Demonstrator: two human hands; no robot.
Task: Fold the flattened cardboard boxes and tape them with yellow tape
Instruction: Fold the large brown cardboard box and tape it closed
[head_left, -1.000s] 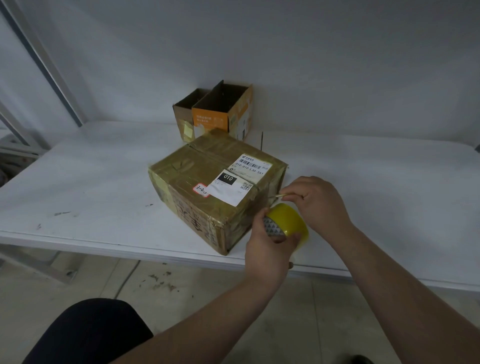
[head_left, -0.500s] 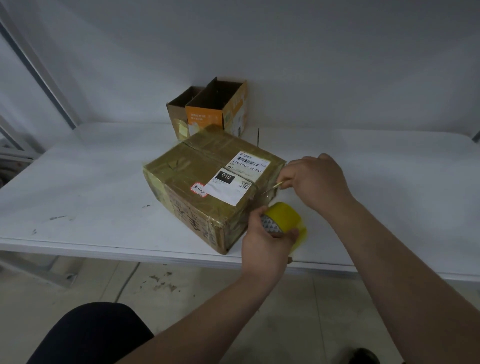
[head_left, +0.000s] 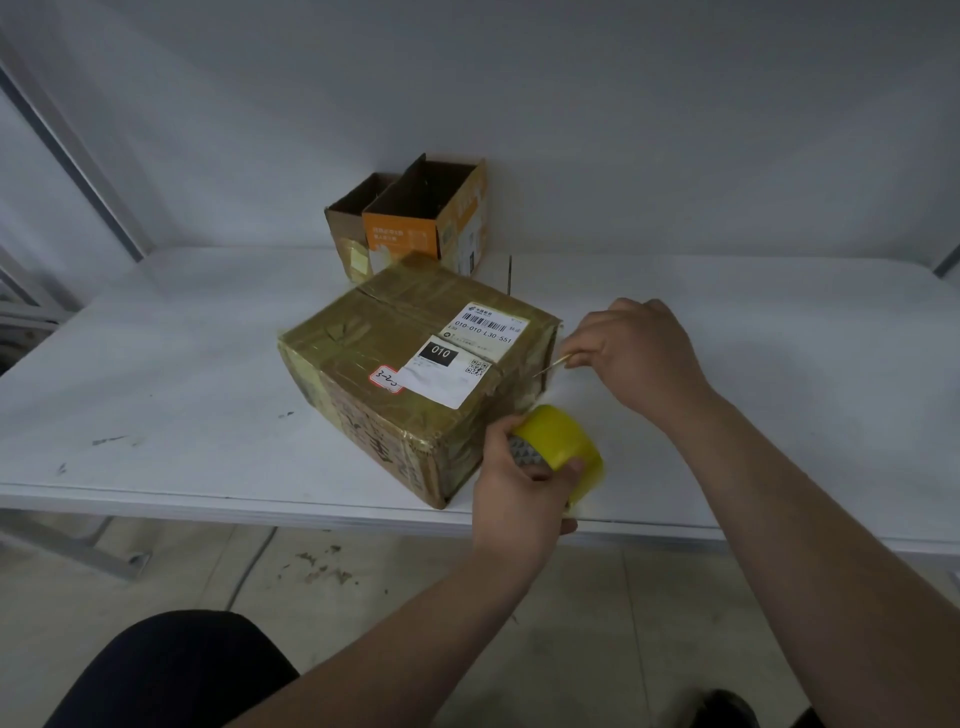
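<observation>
Yellow tape roll (head_left: 558, 436) part-hidden by left hand (head_left: 519, 493), right hand (head_left: 639, 353) pinching strip (head_left: 550, 366)

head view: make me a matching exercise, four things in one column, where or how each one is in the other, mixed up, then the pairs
1. yellow tape roll
2. tape end
3. big taped box
4. orange box

a. open-topped, at the back by the wall
b. gripped in the left hand
c. pinched by the right hand
d. closed, labels on top, on the table

Pairs: 1-b, 2-c, 3-d, 4-a
</observation>
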